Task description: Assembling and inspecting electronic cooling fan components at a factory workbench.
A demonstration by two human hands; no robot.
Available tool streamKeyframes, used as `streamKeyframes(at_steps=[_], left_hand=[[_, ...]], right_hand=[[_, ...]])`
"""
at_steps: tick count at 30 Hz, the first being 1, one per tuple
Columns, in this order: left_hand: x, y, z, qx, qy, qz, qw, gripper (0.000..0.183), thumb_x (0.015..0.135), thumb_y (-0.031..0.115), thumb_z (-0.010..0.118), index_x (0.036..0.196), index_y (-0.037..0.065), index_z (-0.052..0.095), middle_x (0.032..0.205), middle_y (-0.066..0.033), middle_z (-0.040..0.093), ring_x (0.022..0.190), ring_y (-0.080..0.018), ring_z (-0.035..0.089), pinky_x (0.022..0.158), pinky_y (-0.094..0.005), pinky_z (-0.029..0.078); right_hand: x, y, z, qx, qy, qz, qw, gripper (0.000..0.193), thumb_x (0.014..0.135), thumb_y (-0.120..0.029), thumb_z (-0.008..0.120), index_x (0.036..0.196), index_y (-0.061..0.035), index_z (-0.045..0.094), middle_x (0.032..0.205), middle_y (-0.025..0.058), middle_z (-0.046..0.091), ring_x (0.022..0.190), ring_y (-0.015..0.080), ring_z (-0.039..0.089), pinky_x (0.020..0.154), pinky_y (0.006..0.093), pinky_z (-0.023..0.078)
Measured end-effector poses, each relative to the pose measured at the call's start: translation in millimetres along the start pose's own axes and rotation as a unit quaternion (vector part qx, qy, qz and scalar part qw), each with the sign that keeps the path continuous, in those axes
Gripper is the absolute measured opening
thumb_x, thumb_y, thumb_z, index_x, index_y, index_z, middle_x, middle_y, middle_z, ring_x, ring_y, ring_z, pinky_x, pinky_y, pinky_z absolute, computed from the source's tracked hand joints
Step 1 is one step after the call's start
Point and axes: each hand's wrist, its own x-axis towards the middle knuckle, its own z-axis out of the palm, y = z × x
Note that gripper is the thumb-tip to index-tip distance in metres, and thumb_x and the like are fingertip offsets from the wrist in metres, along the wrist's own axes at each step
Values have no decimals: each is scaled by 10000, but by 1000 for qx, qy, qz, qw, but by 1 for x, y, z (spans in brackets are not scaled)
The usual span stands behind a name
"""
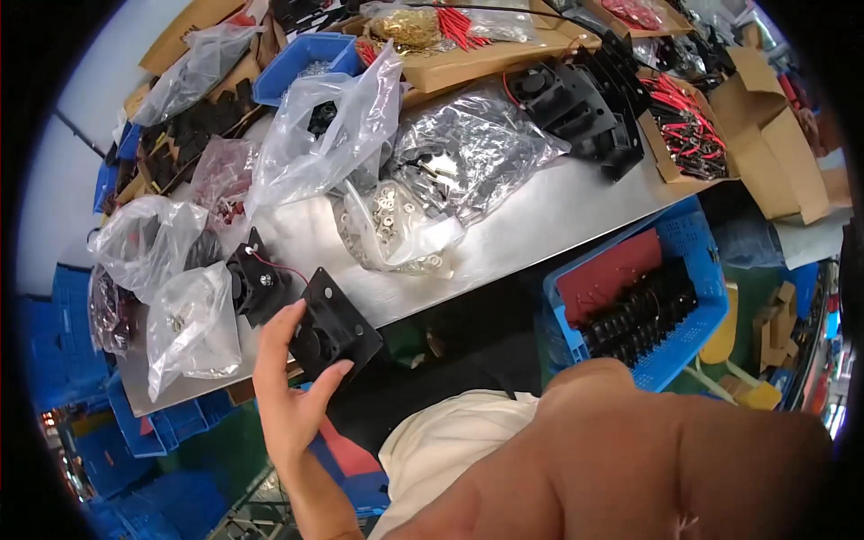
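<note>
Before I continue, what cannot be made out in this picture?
- Head view: palm of the right hand and anything in it, hidden by the hand itself.
- Head view: fingers of the left hand beyond thumb and index, hidden behind the hand and black part.
- Head view: pieces in the blue tray, too small to name.

An assembly workshop: mid-frame, a metal counter carries bagged washers; at right, a blue crate holds black components.

wide downward head-worn fisheye view, workbench close below
</note>
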Motion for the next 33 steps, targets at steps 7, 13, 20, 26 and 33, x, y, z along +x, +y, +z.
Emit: streamKeyframes(at_steps=[7, 13, 20, 26, 33], left_hand=[[-10, -10, -9, 31, 27, -26, 999, 718, 634, 55, 821, 1299, 34, 551, 1276, -151, 572, 1171, -290, 547, 1008, -353, 403], [3, -1, -1, -20, 24, 26, 999, 697, 644, 33, 810, 1295, 48, 560, 1282, -157, 563, 1192, -310, 541, 1003, -365, 411], [5, 9, -4, -42, -10, 25, 999, 540, 683, 10, 747, 1208, 84, 645, 1319, -151, 505, 1201, -302, 516, 999, -361, 409], [11, 8, -10, 36, -26, 51, 998, 484, 695, 9, 750, 1160, 122, 684, 1338, -139, 493, 1178, -315, 517, 950, -364, 430], [14, 9, -2, 131, -56, 84, 986, 432, 757, 62, 741, 1169, 173, 676, 1341, -200, 472, 1193, -375, 492, 994, -430, 417]], right_hand=[[-17, 17, -55, -48, -178, 67, 980, 242, 967, -157, 465, 1157, -21, 530, 1090, 145, 564, 920, 236, 595, 825, 350, 459], [-65, 10, -78, -384, 75, 272, 879, 249, 896, 66, 531, 1142, 35, 550, 1085, 178, 597, 920, 190, 624, 811, 308, 510], [-86, 48, -114, -587, 80, 264, 761, 240, 868, 62, 603, 1106, 32, 604, 1066, 95, 590, 916, 133, 612, 758, 237, 502], [-82, 55, -127, -567, 71, 253, 781, 253, 858, 58, 615, 1110, 30, 611, 1061, 95, 589, 899, 134, 612, 757, 233, 502], [-82, 63, -131, -555, 98, 273, 780, 295, 846, 75, 600, 1136, 19, 608, 1047, 123, 622, 932, 175, 644, 776, 276, 526]])
